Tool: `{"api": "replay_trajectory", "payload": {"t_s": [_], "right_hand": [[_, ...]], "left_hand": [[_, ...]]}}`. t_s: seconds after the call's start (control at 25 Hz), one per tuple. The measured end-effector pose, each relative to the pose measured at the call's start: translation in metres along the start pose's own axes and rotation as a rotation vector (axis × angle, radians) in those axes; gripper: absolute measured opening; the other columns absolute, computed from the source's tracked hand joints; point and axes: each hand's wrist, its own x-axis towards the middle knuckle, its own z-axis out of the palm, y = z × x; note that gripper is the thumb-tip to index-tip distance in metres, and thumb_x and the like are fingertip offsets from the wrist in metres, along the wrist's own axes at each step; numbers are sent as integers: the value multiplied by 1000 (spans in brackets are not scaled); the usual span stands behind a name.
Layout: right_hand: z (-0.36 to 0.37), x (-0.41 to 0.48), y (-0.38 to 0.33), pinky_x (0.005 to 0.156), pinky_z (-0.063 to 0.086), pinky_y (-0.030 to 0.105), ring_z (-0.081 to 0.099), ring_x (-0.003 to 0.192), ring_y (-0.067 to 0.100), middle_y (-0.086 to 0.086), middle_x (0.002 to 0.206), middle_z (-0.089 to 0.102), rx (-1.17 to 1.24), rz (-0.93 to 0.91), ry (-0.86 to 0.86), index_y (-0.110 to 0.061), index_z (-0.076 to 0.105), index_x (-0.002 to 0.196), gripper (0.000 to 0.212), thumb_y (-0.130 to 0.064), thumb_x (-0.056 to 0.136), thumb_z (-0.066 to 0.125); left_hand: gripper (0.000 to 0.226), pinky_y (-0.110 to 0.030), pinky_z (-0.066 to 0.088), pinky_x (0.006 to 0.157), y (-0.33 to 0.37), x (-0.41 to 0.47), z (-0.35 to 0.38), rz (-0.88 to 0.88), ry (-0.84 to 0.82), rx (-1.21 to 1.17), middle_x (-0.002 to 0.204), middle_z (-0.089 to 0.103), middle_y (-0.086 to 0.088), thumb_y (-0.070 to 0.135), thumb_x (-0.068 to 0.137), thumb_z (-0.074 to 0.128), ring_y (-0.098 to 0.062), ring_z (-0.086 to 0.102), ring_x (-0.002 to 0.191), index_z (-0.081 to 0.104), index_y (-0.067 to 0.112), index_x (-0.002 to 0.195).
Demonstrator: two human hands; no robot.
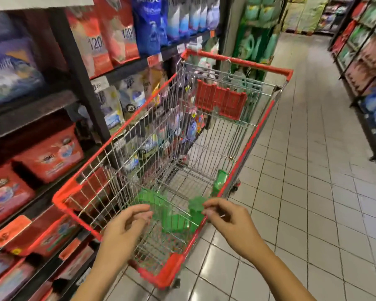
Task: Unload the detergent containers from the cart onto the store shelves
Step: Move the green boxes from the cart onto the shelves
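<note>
Aisle: tiled floor stretches out ahead of you, with stocked shelves out past your left hand.
Cart: red-rimmed wire cart, its near end right under both your hands.
Containers: green detergent containers lie on the cart bottom, below and between your hands. One more green bottle leans on the side wall just beyond your right hand.
Left hand: your left hand hovers over the basket, fingers loosely curled, holding nothing.
Right hand: your right hand is by the rim, loosely curled and empty. Can't tell if it's touching the rim.
</note>
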Motion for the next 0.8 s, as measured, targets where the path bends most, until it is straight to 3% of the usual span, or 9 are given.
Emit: {"api": "replay_trajectory", "payload": {"t_s": [0.16, 0.32, 0.36, 0.44, 0.52, 0.6, 0.68, 0.8], "right_hand": [[-24, 89, 0, 80, 52, 28, 64, 83, 17, 3, 89, 70, -11, -1, -44, -26, 66, 92, 22, -5, 90, 62], [-39, 180, 21, 61, 47, 16, 58, 72, 12, 8, 86, 67, -79, 44, -150, -15, 66, 97, 12, -7, 91, 61], [-41, 207, 28, 62, 49, 17, 60, 72, 15, 12, 86, 67, -97, 45, -187, -14, 66, 98, 11, -7, 91, 61], [-41, 257, 44, 76, 55, 32, 64, 76, 26, 17, 90, 69, -166, 30, -265, -14, 66, 98, 11, -8, 92, 59], [-36, 304, 57, 77, 55, 45, 63, 73, 25, 16, 90, 70, -239, 24, -366, -22, 63, 93, 14, -9, 92, 57], [-24, 349, 72, 70, 55, 40, 60, 69, 17, 10, 82, 69, -301, 19, -465, -24, 61, 90, 14, -10, 92, 56], [-8, 385, 87, 55, 45, 23, 53, 60, 9, -2, 70, 60, -346, -6, -563, -19, 61, 92, 12, -9, 91, 55], [26, 419, 116, 53, 38, 20, 48, 61, 12, -3, 67, 52, -415, 5, -752, -14, 56, 85, 11, -8, 93, 51]], "left_hand": [[24, -19, 52, 83, 13, 69, 25, -9, 34, 28, 90, 76, 5, 2, 91, 59, -7, 70, 89, 69, 23, 98], [25, -14, 51, 78, 13, 128, 55, -51, 52, 103, 90, 75, 8, 6, 92, 59, -1, 68, 88, 68, 30, 96], [26, -16, 50, 80, 10, 147, 63, -72, 78, 111, 90, 75, 8, 8, 93, 59, -1, 68, 89, 68, 32, 95], [24, -23, 50, 85, 4, 183, 78, -169, 137, 103, 94, 74, 10, 12, 94, 58, -3, 68, 91, 67, 35, 94], [19, -26, 49, 87, -10, 213, 92, -305, 206, 28, 100, 71, 11, 15, 94, 58, -5, 66, 93, 66, 32, 98], [16, -26, 48, 82, -28, 239, 106, -473, 330, -114, 100, 70, 6, 14, 93, 59, -9, 64, 91, 66, 25, 103], [15, -25, 46, 74, -47, 263, 115, -614, 498, -266, 90, 67, 0, 8, 92, 59, -13, 60, 80, 66, 15, 104], [15, -29, 43, 71, -79, 290, 120, -753, 666, -290, 77, 59, -6, 3, 93, 55, -14, 51, 68, 64, 10, 83]]}}
